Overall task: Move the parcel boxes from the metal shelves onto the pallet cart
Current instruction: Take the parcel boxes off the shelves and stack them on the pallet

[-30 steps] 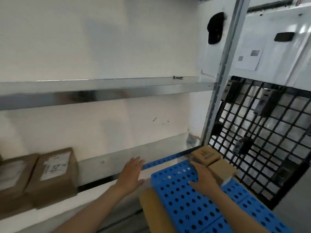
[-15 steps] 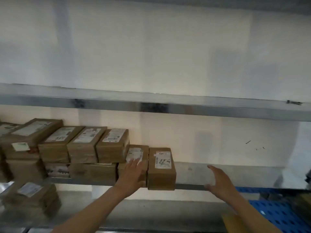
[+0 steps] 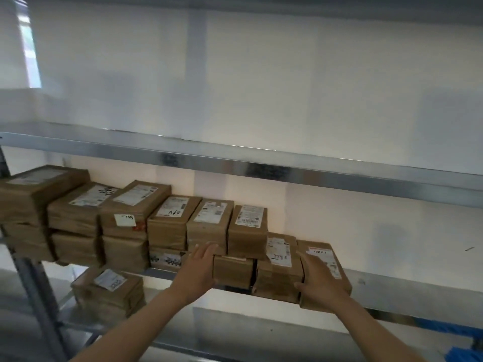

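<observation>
Both bare arms are stretched out in front of the person, level with each other. The left forearm [image 3: 136,327] rises from 7 o'clock towards 1 o'clock, and the left hand [image 3: 201,267] stands on edge with its palm turned inward and its fingers [image 3: 206,250] straight and close together. The right forearm [image 3: 366,333] comes in from 5 o'clock towards 11 o'clock. The right hand [image 3: 317,280] lies palm down with its fingers reaching forward and its thumb [image 3: 300,285] spread wide to 9 o'clock. The hands are well apart.
</observation>
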The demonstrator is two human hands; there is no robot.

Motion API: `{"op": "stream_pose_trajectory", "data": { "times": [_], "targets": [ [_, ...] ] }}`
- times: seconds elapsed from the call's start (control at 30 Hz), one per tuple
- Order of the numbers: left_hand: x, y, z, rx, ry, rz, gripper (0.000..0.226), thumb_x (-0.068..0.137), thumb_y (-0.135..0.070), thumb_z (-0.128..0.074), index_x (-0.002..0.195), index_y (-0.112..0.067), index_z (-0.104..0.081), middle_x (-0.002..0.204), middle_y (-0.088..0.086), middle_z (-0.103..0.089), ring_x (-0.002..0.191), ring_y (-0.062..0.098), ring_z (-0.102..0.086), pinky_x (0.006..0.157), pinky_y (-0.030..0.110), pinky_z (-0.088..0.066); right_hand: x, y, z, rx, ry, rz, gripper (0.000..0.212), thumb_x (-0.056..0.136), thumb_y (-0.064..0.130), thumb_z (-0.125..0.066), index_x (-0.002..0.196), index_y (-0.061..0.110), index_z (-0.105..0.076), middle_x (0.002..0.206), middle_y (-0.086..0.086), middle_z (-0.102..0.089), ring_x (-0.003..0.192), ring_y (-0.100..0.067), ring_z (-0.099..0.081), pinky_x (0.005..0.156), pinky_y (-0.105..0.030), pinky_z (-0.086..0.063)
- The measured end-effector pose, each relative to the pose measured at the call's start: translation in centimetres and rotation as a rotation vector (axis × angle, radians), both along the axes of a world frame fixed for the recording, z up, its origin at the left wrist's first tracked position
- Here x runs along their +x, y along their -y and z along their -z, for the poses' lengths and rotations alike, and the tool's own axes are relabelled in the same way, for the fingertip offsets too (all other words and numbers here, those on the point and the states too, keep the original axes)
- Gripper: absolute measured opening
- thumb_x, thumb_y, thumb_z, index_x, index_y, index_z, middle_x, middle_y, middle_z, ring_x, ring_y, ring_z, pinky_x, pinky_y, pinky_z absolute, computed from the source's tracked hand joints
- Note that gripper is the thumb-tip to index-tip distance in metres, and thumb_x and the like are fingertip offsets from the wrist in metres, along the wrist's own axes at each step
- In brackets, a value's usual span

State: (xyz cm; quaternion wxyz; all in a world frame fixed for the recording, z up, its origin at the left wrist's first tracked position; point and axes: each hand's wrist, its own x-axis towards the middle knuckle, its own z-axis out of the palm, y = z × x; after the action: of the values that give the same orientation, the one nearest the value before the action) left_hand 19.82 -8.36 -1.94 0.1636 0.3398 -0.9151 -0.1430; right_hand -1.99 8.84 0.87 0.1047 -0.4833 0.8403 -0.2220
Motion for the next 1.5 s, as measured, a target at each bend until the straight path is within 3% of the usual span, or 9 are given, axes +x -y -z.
{"op": "stream_pose_trajectory", "data": {
  "times": [0.1, 0.23, 0.37, 0.57, 0.8, 0.9, 1.07, 1.33, 1.5],
  "targets": [
    [-0.1, 0.6, 0.1, 0.001, -0.003, -0.001, 0.075, 0.082, -0.011, -0.063, 0.145, -0.015, -0.021, 0.151, 0.005, -0.024, 0.142, 0.025, -0.02, 0.115, 0.04, -0.027, 0.7, 2.2, -0.7, -0.007, 0.033, -0.009, 0.076, 0.078, 0.015, -0.068, 0.14, 0.03, -0.027, 0.141, 0.004, -0.041, 0.126, -0.016, -0.041, 0.105, -0.032, -0.039],
    [-1.4, 1.7, 0.1, 0.011, 0.034, 0.001, 0.079, 0.084, -0.01, -0.061, 0.147, -0.017, -0.014, 0.155, 0.006, -0.016, 0.145, 0.026, -0.013, 0.116, 0.04, -0.025, 0.9, 5.1, -1.1, 0.013, -0.046, -0.06, 0.069, 0.082, 0.022, -0.064, 0.138, 0.034, -0.026, 0.142, 0.002, -0.038, 0.127, -0.019, -0.039, 0.103, -0.037, -0.04],
    [-3.6, 2.8, -0.3, -0.061, 0.052, 0.004, 0.083, 0.081, -0.002, -0.06, 0.148, -0.018, -0.012, 0.154, 0.003, -0.017, 0.145, 0.026, -0.011, 0.117, 0.037, -0.024, -0.1, 7.6, -1.5, 0.02, -0.031, -0.134, 0.072, 0.083, 0.015, -0.064, 0.141, 0.029, -0.024, 0.146, 0.0, -0.032, 0.133, -0.018, -0.033, 0.106, -0.032, -0.033],
    [-7.0, 4.6, -2.7, -0.042, 0.114, 0.003, 0.081, 0.087, -0.017, -0.061, 0.148, -0.021, -0.009, 0.157, 0.002, -0.012, 0.146, 0.028, -0.001, 0.12, 0.041, -0.012, -3.3, 11.0, -2.2, 0.059, -0.029, -0.181, 0.079, 0.083, 0.014, -0.063, 0.144, 0.031, -0.016, 0.156, -0.002, -0.01, 0.142, -0.023, -0.016, 0.113, -0.038, -0.028],
    [-10.4, 6.2, -3.4, -0.072, 0.253, -0.049, 0.08, 0.089, -0.019, -0.058, 0.149, -0.021, -0.004, 0.157, 0.007, -0.009, 0.145, 0.032, 0.0, 0.119, 0.043, -0.006, -4.8, 13.9, -2.3, 0.161, 0.044, -0.285, 0.09, 0.082, 0.017, -0.067, 0.147, 0.031, -0.006, 0.157, -0.003, 0.004, 0.143, -0.024, -0.013, 0.112, -0.035, -0.027],
    [-10.9, 7.1, -2.9, -0.045, 0.296, -0.075, 0.084, 0.086, -0.02, -0.06, 0.149, -0.021, -0.004, 0.157, 0.006, -0.009, 0.145, 0.033, 0.0, 0.119, 0.045, -0.005, -5.7, 14.9, -1.3, 0.159, 0.093, -0.336, 0.093, 0.08, 0.018, -0.069, 0.146, 0.03, -0.005, 0.156, -0.001, -0.004, 0.143, -0.022, -0.015, 0.113, -0.035, -0.024],
    [-11.3, 8.3, -1.9, -0.015, 0.313, -0.097, 0.09, 0.082, -0.036, -0.065, 0.148, -0.02, -0.006, 0.157, 0.003, -0.008, 0.145, 0.031, 0.0, 0.12, 0.045, -0.004, -7.9, 15.7, -1.1, 0.161, 0.179, -0.326, 0.101, 0.077, 0.014, -0.071, 0.147, 0.027, 0.0, 0.152, -0.002, -0.027, 0.137, -0.02, -0.031, 0.111, -0.036, -0.032],
    [-13.9, 8.2, -2.3, -0.018, 0.291, -0.017, 0.094, 0.082, -0.043, -0.063, 0.148, -0.022, 0.0, 0.156, 0.004, -0.015, 0.146, 0.028, 0.005, 0.119, 0.042, 0.001, -9.2, 16.1, -1.1, 0.204, 0.186, -0.354, 0.102, 0.078, 0.014, -0.071, 0.147, 0.029, 0.002, 0.153, -0.002, -0.025, 0.137, -0.021, -0.031, 0.11, -0.036, -0.033],
    [-15.0, 8.3, -2.7, 0.059, 0.321, -0.009, 0.098, 0.079, -0.043, -0.066, 0.148, -0.025, 0.001, 0.156, 0.007, -0.012, 0.145, 0.033, 0.001, 0.119, 0.046, -0.005, -9.9, 16.1, -1.3, 0.232, 0.174, -0.368, 0.104, 0.078, 0.011, -0.07, 0.147, 0.028, 0.006, 0.15, -0.003, -0.031, 0.134, -0.021, -0.037, 0.108, -0.036, -0.036]
  ]
}}
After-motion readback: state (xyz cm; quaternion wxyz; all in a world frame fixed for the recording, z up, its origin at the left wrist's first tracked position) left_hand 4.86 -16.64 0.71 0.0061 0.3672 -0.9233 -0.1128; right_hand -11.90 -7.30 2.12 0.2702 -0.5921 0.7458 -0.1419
